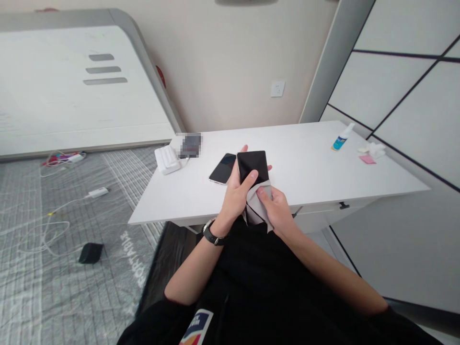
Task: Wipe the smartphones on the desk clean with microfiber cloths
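Note:
A black smartphone (pixel 254 162) is held up in front of me, over the near edge of the white table. My left hand (pixel 237 189) is wrapped round it from the left, with the thumb lying on the dark screen. My right hand (pixel 277 206) grips a grey cloth (pixel 259 199) and presses it against the lower part of the screen. The cloth hides part of the phone's lower half. Just left of my left hand, a second smartphone (pixel 223 167) lies face up on the table.
On the white table (pixel 201 201) are a white power strip (pixel 167 159), a blurred dark object (pixel 190 145), a spray bottle (pixel 342 137), pink sticky notes (pixel 367 159) and crumpled white material (pixel 376 150). Cables and a black block (pixel 91 253) lie on the bed at left.

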Tool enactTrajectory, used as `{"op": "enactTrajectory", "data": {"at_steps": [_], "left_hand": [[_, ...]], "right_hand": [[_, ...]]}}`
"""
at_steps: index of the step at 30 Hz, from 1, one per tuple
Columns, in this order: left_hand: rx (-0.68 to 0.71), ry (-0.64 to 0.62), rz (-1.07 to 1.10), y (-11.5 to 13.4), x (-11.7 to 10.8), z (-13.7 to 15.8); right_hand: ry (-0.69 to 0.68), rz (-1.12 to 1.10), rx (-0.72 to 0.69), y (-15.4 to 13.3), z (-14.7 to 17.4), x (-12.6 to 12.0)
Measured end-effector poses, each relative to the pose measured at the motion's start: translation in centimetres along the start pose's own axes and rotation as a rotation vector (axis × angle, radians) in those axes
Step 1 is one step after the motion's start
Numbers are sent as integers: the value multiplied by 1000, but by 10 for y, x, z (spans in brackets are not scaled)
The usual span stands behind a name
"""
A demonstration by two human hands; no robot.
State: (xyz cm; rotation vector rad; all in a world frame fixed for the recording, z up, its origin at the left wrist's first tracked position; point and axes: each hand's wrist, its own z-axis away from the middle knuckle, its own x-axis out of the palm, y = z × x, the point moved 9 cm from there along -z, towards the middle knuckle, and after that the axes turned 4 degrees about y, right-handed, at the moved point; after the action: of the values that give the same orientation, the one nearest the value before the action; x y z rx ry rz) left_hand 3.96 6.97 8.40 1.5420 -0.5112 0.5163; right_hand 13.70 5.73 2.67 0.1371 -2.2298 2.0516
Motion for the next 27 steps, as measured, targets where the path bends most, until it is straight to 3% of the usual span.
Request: {"op": "enactTrajectory", "data": {"at_steps": [4, 8, 12, 17, 23, 27], "left_hand": [[29, -184, 66, -4, 17, 8], [110, -142, 25, -4, 16, 8], [195, -102, 12, 2, 15, 4], [93, -178, 172, -10, 18, 7], [-28, -220, 161, -27, 26, 18], [-6, -219, 193, -16, 21, 5]], "right_hand": [[27, 220, -150, -13, -1, -1], [100, 402, -362, -29, 17, 6], [-17, 605, -519, -33, 40, 31], [-123, 707, -707, -47, 34, 42], [-56, 734, -820, -75, 18, 39], [-273, 899, -926, -60, 51, 56]]}}
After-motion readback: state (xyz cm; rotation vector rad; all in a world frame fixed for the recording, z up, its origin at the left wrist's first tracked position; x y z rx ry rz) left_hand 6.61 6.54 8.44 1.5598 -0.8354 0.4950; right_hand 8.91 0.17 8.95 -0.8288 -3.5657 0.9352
